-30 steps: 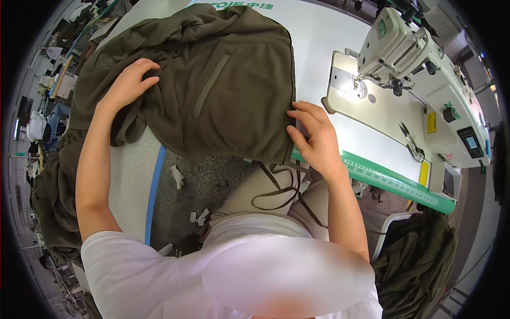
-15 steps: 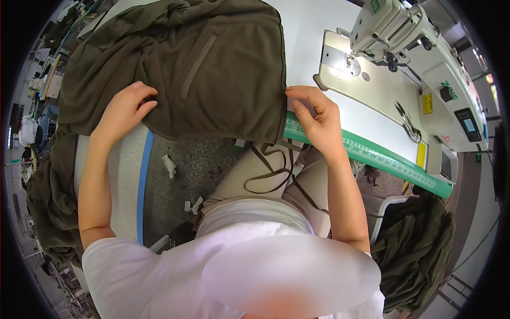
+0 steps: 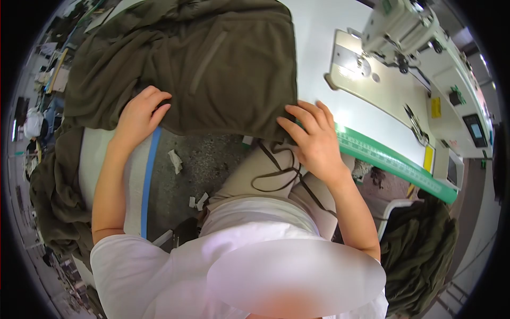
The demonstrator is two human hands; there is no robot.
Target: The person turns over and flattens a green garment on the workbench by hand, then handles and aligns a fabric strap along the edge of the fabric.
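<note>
A dark olive fleece garment [image 3: 244,69] with a slanted pocket seam lies over the white table. My left hand [image 3: 139,116] rests at its lower left edge, thumb and fingers a little apart on the fabric. At the garment's lower right corner is my right hand [image 3: 317,139], its fingers spread and their tips touching the cloth near the side edge. Neither hand has closed round the fabric. A thin dark cord [image 3: 273,173] hangs over my lap below the corner.
To the right stand a white sewing machine [image 3: 404,37], metal snips [image 3: 416,125] and a green ruler strip [image 3: 393,159] along the table edge. More olive fabric lies at the lower right [image 3: 419,244] and far left [image 3: 58,196]. Scraps are on the floor.
My right hand has gone from bent fingers at the garment's side edge to spread fingers over its corner. The whole view has shifted slightly; my left hand stays at the lower edge.
</note>
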